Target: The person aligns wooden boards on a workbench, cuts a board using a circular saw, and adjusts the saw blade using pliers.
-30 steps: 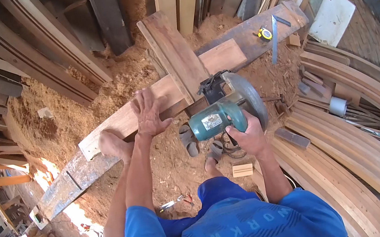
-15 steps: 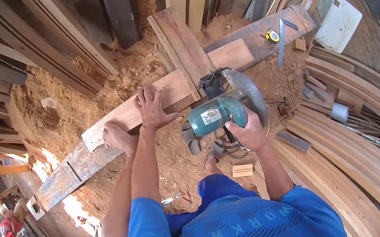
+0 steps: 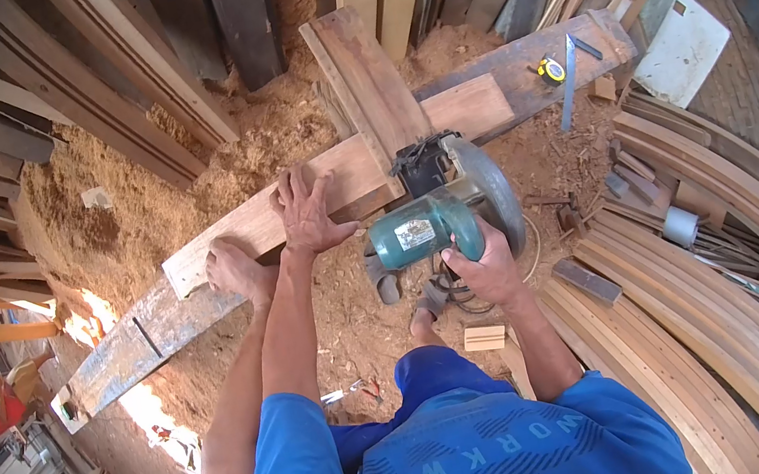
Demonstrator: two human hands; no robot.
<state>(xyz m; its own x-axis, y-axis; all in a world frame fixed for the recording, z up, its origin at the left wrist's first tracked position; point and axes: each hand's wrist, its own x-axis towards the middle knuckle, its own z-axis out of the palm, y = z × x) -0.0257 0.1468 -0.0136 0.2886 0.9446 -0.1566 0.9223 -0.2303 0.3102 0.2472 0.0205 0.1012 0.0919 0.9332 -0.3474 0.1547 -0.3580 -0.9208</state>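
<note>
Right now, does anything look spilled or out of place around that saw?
Yes: a bare foot rests on the plank beside the left hand, which looks risky with the saw nearby. A grey shoe lies unworn on the floor, perhaps from that foot. The heaped sawdust seems ordinary here.

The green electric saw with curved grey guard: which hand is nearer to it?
Right. The right hand holds the saw; the left hand is apart, left of it, spread on the light-brown wooden board.
</note>
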